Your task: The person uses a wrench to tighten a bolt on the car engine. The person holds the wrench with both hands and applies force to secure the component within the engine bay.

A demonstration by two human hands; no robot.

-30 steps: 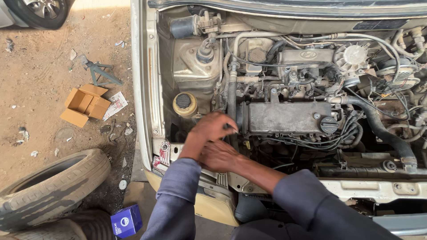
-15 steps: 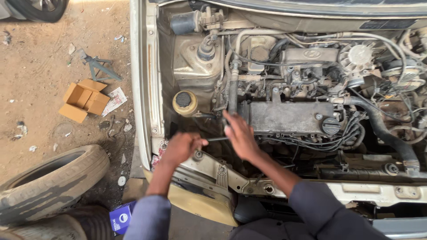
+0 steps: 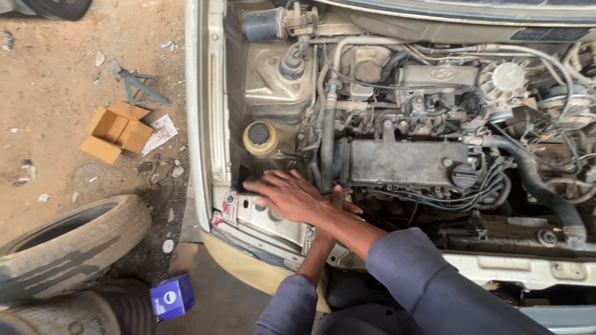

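right hand (image 3: 292, 195) flat, fingers spread, across left hand (image 3: 335, 208)

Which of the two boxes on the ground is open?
The brown cardboard box on the sand, flaps spread, is open. The small blue box beside the tyre is closed.

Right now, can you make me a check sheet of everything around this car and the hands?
Surface: sandy ground, littered with scraps.
Job's things: open engine bay; yellowish reservoir with black cap just above the hands.
Clutter: open cardboard box, worn tyre, small blue box, metal stand.
Hands: right hand spread flat, crossed over the left hand, which is mostly hidden; both low at the bay's front edge.
Cables: black ignition leads, thick black hose.
Surroundings: another vehicle's wheel at top left.
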